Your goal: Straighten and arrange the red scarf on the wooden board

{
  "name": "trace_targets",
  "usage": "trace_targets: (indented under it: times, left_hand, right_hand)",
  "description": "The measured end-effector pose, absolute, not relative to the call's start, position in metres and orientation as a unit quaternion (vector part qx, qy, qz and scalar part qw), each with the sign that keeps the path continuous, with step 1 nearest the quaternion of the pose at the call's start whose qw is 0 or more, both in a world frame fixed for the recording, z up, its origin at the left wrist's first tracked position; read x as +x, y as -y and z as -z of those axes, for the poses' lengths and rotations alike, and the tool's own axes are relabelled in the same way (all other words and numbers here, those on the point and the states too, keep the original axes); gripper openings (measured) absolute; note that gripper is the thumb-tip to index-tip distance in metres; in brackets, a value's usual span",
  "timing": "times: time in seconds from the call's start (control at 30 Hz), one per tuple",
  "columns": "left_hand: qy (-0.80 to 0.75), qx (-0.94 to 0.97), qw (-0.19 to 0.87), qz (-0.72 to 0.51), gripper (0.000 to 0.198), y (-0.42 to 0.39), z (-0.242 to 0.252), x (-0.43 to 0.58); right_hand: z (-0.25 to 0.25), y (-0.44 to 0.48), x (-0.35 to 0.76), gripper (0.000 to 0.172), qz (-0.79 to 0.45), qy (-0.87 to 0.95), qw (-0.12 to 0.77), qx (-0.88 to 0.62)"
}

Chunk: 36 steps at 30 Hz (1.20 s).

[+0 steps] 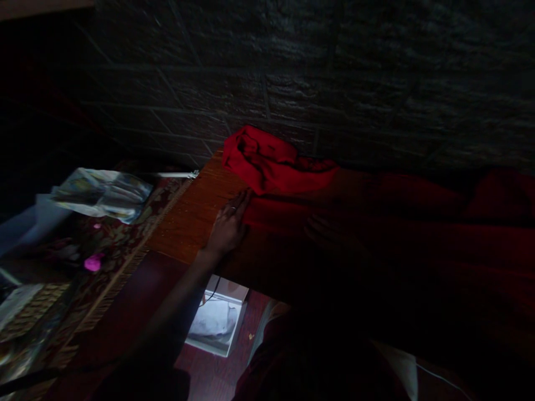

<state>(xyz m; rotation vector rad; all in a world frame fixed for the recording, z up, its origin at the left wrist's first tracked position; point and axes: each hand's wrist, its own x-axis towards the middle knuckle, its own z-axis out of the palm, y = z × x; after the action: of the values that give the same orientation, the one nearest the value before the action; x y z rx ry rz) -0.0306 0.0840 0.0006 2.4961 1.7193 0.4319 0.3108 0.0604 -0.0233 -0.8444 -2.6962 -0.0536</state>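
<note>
My left hand (228, 225) lies with its fingers stretched out on the wooden table (179, 217), at the left end of a flat strip of red cloth (273, 214). A ring shows on one finger. Beyond it, a crumpled red cloth (271, 161) rests at the table's far edge near the wall. My right hand (328, 228) is in deep shadow, its fingers faintly visible over the flat red cloth and seemingly extended. Whether it touches the cloth is too dark to tell.
A dark block wall (292, 83) rises behind the table. Below on the left are a patterned, fringed rug (161, 197), a crumpled printed sheet (104, 195) and a pink item (93, 262). An open white box (215, 317) sits on the floor under the near edge.
</note>
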Motion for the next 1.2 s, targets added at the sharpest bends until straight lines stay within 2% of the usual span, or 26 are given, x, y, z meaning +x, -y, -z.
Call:
trace_targets:
  times: [0.23, 0.4, 0.5, 0.57, 0.67, 0.87, 1.07, 1.2]
  left_hand:
    - [-0.556, 0.824, 0.057, -0.093, 0.073, -0.084, -0.001, -0.043]
    - [-0.507, 0.854, 0.096, -0.058, 0.078, -0.07, -0.034, -0.052]
    - [-0.506, 0.853, 0.093, -0.086, 0.068, -0.068, -0.048, -0.027]
    - [-0.48, 0.867, 0.083, -0.107, 0.06, -0.073, -0.042, -0.005]
    - [-0.472, 0.875, 0.04, -0.099, 0.057, -0.083, -0.019, 0.015]
    - [-0.489, 0.868, -0.004, -0.081, 0.061, -0.086, 0.002, 0.016]
    - [-0.548, 0.83, -0.002, -0.104, 0.077, -0.08, -0.001, 0.006]
    - [-0.605, 0.788, 0.023, -0.111, 0.07, -0.08, 0.006, -0.02]
  right_hand:
    - [0.024, -0.059, 0.31, 0.048, 0.037, 0.943, 0.168, -0.283]
    - [0.02, -0.055, 0.304, 0.042, 0.045, 0.935, 0.191, -0.296]
    - [0.01, -0.059, 0.293, 0.049, 0.023, 0.907, 0.214, -0.363]
    - [0.006, -0.065, 0.285, 0.053, 0.019, 0.893, 0.207, -0.399]
    - [0.006, -0.072, 0.278, 0.055, 0.023, 0.883, 0.177, -0.434]
    - [0.013, -0.072, 0.281, 0.057, 0.026, 0.87, 0.147, -0.47]
    - [0.014, -0.066, 0.299, 0.073, 0.025, 0.851, 0.159, -0.5]
    - [0.017, -0.064, 0.303, 0.076, 0.027, 0.845, 0.16, -0.509]
